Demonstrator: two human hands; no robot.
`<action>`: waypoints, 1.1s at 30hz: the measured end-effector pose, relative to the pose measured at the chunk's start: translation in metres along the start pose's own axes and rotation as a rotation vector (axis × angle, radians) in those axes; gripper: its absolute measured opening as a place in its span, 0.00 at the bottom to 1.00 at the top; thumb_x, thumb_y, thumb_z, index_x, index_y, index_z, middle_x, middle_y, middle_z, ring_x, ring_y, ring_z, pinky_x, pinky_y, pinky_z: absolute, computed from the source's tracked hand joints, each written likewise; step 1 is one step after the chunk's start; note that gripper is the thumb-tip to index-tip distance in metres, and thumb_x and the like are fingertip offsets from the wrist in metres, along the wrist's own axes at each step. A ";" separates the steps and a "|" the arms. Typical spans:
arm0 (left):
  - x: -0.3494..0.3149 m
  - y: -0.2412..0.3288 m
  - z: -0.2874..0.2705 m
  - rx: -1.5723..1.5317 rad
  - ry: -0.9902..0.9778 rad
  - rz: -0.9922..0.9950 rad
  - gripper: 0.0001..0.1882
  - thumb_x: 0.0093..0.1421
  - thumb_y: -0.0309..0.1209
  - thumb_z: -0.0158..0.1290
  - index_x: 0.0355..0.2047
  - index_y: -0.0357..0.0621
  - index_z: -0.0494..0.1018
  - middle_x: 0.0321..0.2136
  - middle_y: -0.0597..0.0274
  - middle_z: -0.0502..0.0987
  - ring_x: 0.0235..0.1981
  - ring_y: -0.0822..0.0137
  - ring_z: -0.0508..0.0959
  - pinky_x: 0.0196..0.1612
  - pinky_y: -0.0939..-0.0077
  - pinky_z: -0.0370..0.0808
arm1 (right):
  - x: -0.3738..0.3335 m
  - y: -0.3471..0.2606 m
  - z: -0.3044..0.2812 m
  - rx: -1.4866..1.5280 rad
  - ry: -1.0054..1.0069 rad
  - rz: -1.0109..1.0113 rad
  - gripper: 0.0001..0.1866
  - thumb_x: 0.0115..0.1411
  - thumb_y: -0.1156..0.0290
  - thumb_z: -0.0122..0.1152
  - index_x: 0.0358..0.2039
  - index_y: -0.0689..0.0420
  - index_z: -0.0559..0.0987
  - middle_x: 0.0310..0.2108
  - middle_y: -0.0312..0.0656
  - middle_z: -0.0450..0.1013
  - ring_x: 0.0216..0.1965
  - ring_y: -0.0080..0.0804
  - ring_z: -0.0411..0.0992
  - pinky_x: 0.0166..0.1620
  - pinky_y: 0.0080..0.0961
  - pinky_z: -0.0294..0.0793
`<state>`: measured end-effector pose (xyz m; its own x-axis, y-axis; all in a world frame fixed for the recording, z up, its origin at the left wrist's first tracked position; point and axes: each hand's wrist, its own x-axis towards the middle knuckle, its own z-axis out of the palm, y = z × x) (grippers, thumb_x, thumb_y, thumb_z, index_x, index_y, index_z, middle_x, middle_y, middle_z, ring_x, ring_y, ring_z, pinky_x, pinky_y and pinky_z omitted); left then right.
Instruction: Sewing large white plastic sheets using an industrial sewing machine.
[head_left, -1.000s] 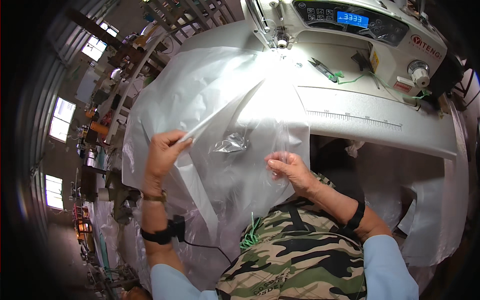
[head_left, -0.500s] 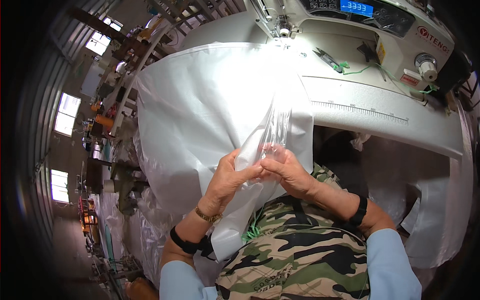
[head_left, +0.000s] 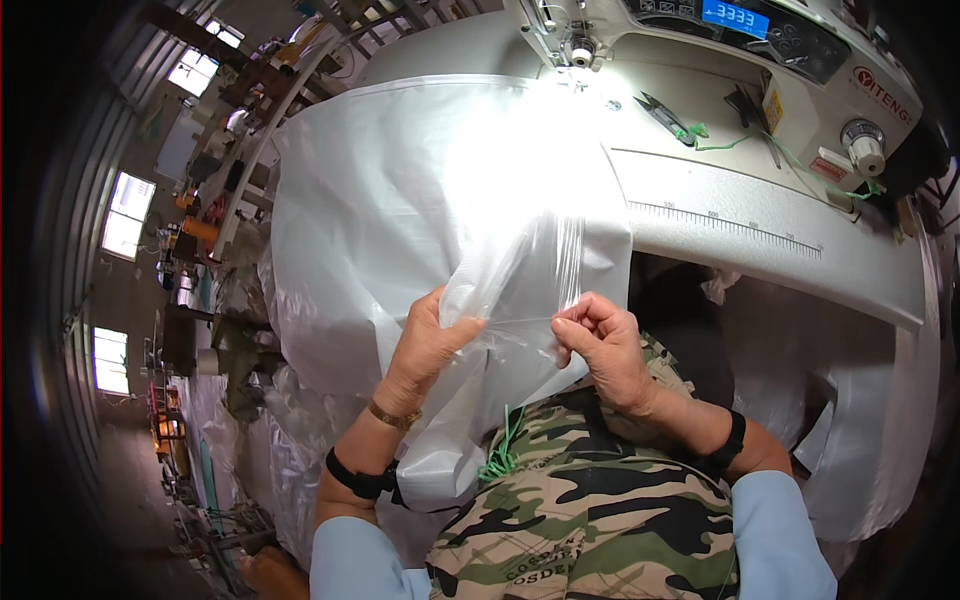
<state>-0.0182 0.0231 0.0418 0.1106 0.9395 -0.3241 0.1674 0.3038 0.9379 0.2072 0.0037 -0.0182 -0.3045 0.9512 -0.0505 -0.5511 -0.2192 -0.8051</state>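
A large white woven plastic sheet [head_left: 350, 200] spreads from under the sewing machine's needle area [head_left: 580, 60] down toward my lap. Thin clear plastic film [head_left: 530, 280] lies against it, gathered in shiny folds. My left hand [head_left: 435, 335] pinches the white sheet together with the film's left edge, thumb on top. Across a short gap, my right hand [head_left: 603, 345] pinches the film's right edge between thumb and fingertips. Between the two hands the film is drawn out flat. A rolled end of the white sheet [head_left: 440, 465] hangs below my left hand.
Thread snips [head_left: 665, 118] with green thread lie on the machine bed, right of the needle. A ruler scale [head_left: 720, 220] runs along the table edge. Green threads [head_left: 500, 460] hang at my camouflage apron [head_left: 590, 500]. Machines and bundled film crowd the left side.
My hands have moved apart, the right one going rightward and the left slightly left. The film that was bunched between them is now spread out.
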 end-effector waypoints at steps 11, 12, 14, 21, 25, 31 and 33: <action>-0.017 0.054 0.016 0.682 -0.082 0.529 0.10 0.66 0.27 0.54 0.28 0.35 0.71 0.20 0.58 0.67 0.21 0.71 0.65 0.25 0.72 0.63 | 0.008 -0.029 0.025 -0.352 -0.121 -0.212 0.09 0.67 0.71 0.58 0.33 0.63 0.75 0.22 0.34 0.71 0.25 0.16 0.70 0.29 0.18 0.71; -0.015 0.056 0.018 0.683 -0.091 0.535 0.10 0.66 0.27 0.54 0.28 0.35 0.71 0.20 0.58 0.67 0.21 0.71 0.65 0.25 0.72 0.63 | 0.008 -0.029 0.025 -0.381 -0.127 -0.208 0.09 0.68 0.71 0.58 0.32 0.64 0.75 0.22 0.34 0.71 0.25 0.16 0.70 0.29 0.18 0.71; -0.009 0.055 0.021 0.541 -0.247 0.469 0.11 0.66 0.27 0.53 0.28 0.34 0.69 0.18 0.60 0.65 0.21 0.71 0.61 0.25 0.72 0.62 | 0.009 -0.029 0.023 -0.422 -0.108 -0.208 0.10 0.67 0.70 0.58 0.31 0.63 0.75 0.21 0.37 0.72 0.23 0.21 0.71 0.28 0.21 0.71; -0.002 0.031 0.023 0.214 -0.374 0.249 0.09 0.68 0.28 0.51 0.43 0.34 0.74 0.28 0.64 0.74 0.27 0.77 0.71 0.30 0.80 0.70 | 0.013 -0.027 0.018 -0.787 -0.188 -0.432 0.11 0.64 0.67 0.60 0.30 0.61 0.73 0.20 0.47 0.73 0.20 0.44 0.73 0.27 0.36 0.71; -0.003 0.029 0.019 0.122 -0.365 0.147 0.16 0.70 0.31 0.49 0.55 0.34 0.69 0.32 0.65 0.77 0.31 0.78 0.76 0.33 0.84 0.75 | 0.013 -0.026 0.022 -0.910 -0.236 -0.541 0.09 0.63 0.69 0.60 0.31 0.59 0.72 0.20 0.45 0.73 0.21 0.45 0.74 0.27 0.36 0.72; 0.009 0.031 0.026 0.155 -0.280 0.051 0.12 0.72 0.36 0.46 0.38 0.39 0.70 0.24 0.72 0.71 0.25 0.83 0.70 0.26 0.84 0.70 | 0.014 -0.021 0.022 -1.036 -0.299 -0.677 0.08 0.62 0.68 0.61 0.34 0.57 0.72 0.20 0.44 0.73 0.22 0.43 0.75 0.28 0.36 0.73; 0.013 0.028 0.033 0.222 -0.260 0.106 0.12 0.72 0.35 0.46 0.34 0.40 0.68 0.22 0.73 0.68 0.24 0.83 0.67 0.25 0.83 0.67 | 0.016 -0.021 0.019 -1.060 -0.318 -0.704 0.08 0.61 0.68 0.62 0.34 0.57 0.72 0.20 0.44 0.73 0.22 0.42 0.75 0.28 0.35 0.73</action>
<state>0.0200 0.0390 0.0600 0.3797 0.8835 -0.2743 0.3477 0.1385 0.9273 0.1988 0.0192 0.0088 -0.4530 0.6663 0.5923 0.1643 0.7154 -0.6791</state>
